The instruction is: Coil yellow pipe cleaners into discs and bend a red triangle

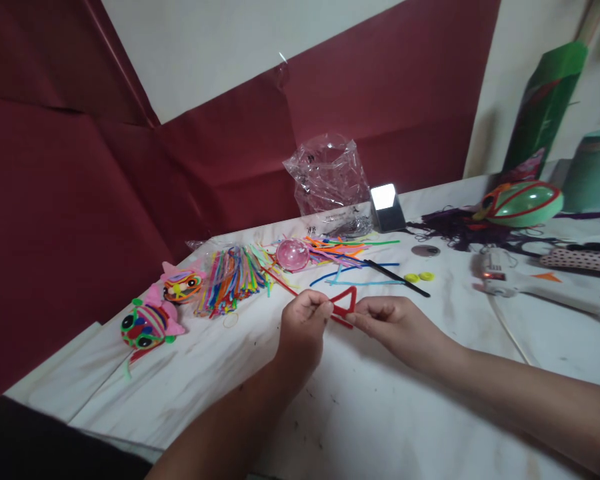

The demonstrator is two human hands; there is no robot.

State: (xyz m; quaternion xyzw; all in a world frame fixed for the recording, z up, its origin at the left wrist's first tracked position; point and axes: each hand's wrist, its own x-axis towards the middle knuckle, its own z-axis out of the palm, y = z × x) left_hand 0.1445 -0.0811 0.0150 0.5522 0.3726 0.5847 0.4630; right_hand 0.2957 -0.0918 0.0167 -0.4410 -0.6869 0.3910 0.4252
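Note:
Over the middle of the table, my left hand (304,327) pinches a red pipe cleaner (349,297) bent into a small triangle. My right hand (393,323) closes its thumb and fingertips on the triangle's right corner. A straight red length runs out past the left hand on its upper left, and another red end shows below the triangle. Just beyond the hands lie loose blue pipe cleaners (325,275), a black one (400,279) and two yellow coils (419,277). The fingertips partly cover the red bends.
Bundled coloured pipe cleaners (235,277) and a pink ball (293,255) lie behind. Two decorated fish figures (147,325) sit at left. A glue gun (505,283) with its cord, a green balloon-like figure (527,203), a phone-like device (387,208) and a plastic bag (327,177) stand farther off.

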